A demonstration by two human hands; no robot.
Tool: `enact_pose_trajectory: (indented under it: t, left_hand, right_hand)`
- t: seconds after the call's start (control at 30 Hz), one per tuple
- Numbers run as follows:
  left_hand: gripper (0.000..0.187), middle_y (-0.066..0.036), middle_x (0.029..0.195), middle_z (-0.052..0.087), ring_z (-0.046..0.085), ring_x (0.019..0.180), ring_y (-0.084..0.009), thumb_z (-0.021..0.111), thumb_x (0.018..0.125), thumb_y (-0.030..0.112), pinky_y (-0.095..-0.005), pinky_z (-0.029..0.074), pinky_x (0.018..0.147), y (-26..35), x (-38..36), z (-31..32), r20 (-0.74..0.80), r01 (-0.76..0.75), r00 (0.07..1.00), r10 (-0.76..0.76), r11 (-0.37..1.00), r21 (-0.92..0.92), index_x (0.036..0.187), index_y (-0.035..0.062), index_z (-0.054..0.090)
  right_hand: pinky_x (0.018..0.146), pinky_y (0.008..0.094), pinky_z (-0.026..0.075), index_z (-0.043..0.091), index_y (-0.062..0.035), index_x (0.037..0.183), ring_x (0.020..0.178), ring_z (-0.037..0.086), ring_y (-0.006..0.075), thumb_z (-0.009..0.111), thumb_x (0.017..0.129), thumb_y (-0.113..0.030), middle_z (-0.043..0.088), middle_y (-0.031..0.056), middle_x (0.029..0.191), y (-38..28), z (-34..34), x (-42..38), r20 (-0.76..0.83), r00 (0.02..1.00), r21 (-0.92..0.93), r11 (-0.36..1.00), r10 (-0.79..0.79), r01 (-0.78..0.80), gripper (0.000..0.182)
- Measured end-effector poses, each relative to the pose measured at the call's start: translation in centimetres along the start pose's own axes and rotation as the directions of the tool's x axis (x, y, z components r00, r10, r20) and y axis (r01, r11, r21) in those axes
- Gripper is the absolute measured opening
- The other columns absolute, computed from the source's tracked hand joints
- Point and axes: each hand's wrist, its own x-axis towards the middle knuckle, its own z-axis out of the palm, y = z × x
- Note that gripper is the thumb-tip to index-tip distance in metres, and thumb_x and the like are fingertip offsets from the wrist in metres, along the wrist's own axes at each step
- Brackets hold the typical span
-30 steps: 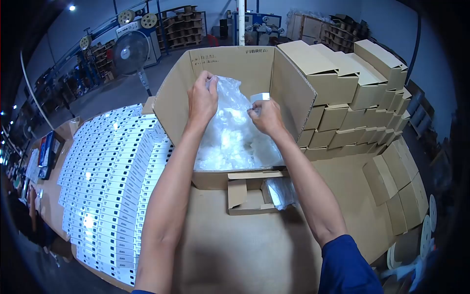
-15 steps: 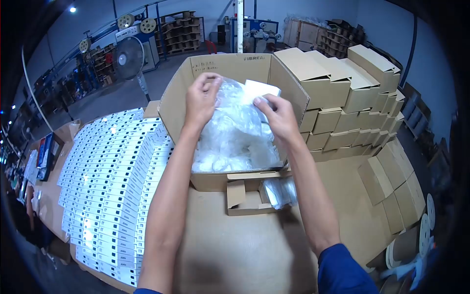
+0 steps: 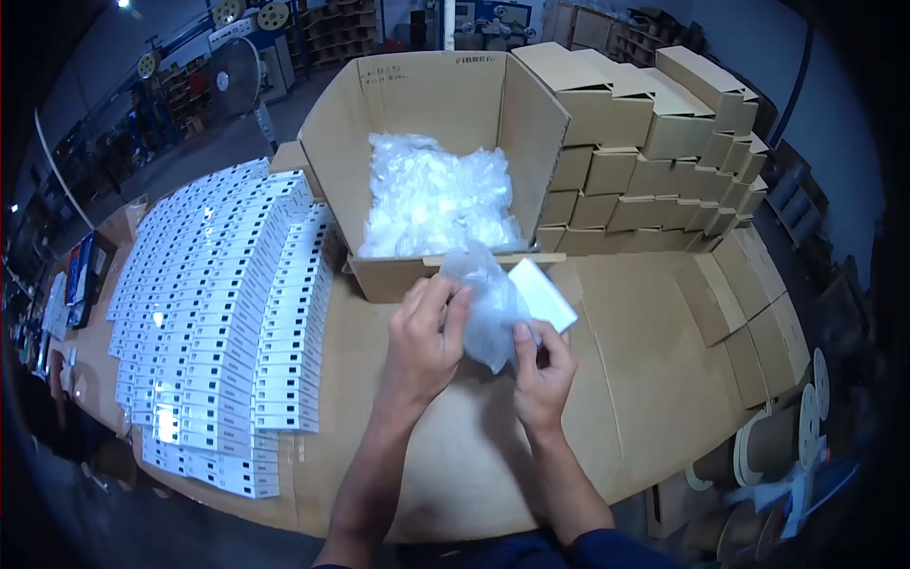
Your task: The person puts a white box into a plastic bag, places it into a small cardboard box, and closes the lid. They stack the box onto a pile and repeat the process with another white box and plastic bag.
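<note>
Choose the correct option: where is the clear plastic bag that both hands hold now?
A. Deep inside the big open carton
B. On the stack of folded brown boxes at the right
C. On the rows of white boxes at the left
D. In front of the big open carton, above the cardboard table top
D: the left hand and right hand hold the clear plastic bag in front of the big open carton, above the cardboard table top.
</note>
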Motion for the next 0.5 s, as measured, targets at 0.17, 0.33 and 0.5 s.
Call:
enact_pose_trajectory:
  t: [0.17,0.33,0.5]
  left_hand:
    - [0.022,-0.003,0.065,0.060,0.055,0.059,-0.0071,0.063,0.104,0.016,-0.0269,0.042,0.054,0.1,-4.0,-2.4,0.121,0.202,0.976,-0.182,0.963,-0.178,0.089,0.0003,0.064]
    - [0.025,0.001,0.065,0.061,0.052,0.058,-0.0051,0.065,0.104,0.020,-0.0244,0.041,0.054,-0.6,-6.3,-2.7,0.225,0.109,0.972,-0.063,0.974,-0.198,0.090,0.0000,0.065]
    - [0.032,-0.002,0.084,0.065,0.056,0.071,-0.0088,0.067,0.103,0.033,-0.0266,0.046,0.064,-0.9,-8.1,-3.2,0.311,0.231,0.939,-0.146,0.938,-0.259,0.110,0.0025,0.063]
  right_hand:
    - [0.083,0.0263,0.045,0.069,0.0024,0.099,0.094,0.053,0.0105,0.071,0.099,-0.011,0.057,0.0055,0.105,1.8,-6.2,-6.3,0.232,0.850,0.166,0.842,0.472,-0.513,0.013]
    - [0.085,0.0259,0.045,0.071,0.0027,0.104,0.099,0.054,0.0104,0.072,0.098,-0.009,0.057,0.0064,0.108,0.7,-9.9,-8.3,0.487,0.727,0.125,0.785,0.484,-0.607,0.013]
    - [0.081,0.0264,0.047,0.076,0.0029,0.100,0.092,0.059,0.0125,0.072,0.099,-0.013,0.061,0.0071,0.102,0.4,-10.2,-9.6,0.454,0.740,-0.035,0.840,0.495,-0.541,0.017]
